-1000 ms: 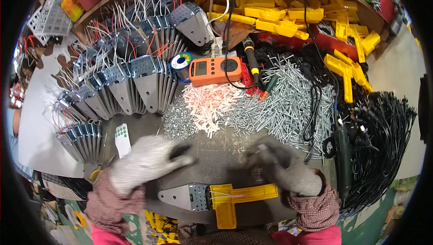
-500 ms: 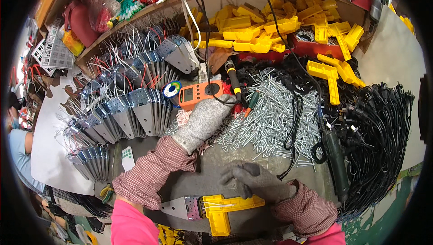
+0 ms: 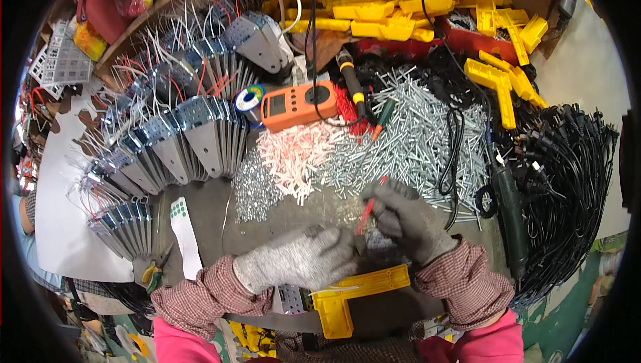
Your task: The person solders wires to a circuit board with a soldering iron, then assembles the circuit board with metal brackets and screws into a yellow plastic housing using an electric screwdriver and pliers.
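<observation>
fingers of the right hand [image 3: 410, 223] pinch a slender red piece [image 3: 365, 215], perhaps for control; the left hand [image 3: 300, 259] curls (contents hidden) near the yellow casing [image 3: 377, 283], likely laid close for reach.

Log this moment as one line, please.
left hand: near yellow housing, grip unclear | right hand: holds thin red piece | beyond: screw pile, orange meter

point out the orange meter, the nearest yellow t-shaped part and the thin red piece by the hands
Orange meter [image 3: 298, 105]: head view, middle of its face.
Yellow T-shaped part [image 3: 339, 303]: head view, where bar and stem meet.
Thin red piece [image 3: 366, 215]: head view, its lower stretch.
</observation>
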Motion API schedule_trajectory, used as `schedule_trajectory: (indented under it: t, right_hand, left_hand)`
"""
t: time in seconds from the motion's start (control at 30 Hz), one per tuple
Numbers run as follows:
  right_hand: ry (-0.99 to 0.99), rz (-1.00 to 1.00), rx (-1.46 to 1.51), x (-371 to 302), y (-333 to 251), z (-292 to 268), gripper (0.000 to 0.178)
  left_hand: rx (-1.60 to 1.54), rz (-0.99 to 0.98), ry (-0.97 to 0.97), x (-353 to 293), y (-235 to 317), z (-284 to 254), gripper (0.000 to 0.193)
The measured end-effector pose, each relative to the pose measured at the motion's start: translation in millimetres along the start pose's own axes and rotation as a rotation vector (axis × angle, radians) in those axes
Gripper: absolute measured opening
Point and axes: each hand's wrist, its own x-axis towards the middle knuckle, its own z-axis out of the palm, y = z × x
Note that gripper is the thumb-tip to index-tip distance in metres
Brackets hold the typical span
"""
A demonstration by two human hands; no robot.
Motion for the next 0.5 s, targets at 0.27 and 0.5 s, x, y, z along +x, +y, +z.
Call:
schedule_trajectory:
  t: [0.27,0.5]
  right_hand:
    - [0.031,-0.088,-0.032,-13,-8,23,0.047]
    - [0.082,-0.274,-0.322,-15,-5,25,0.023]
  left_hand:
    - [0.062,-0.18,0.034,-22,-1,4,0.029]
    - [-0.126,-0.402,0.154,-19,11,7,0.048]
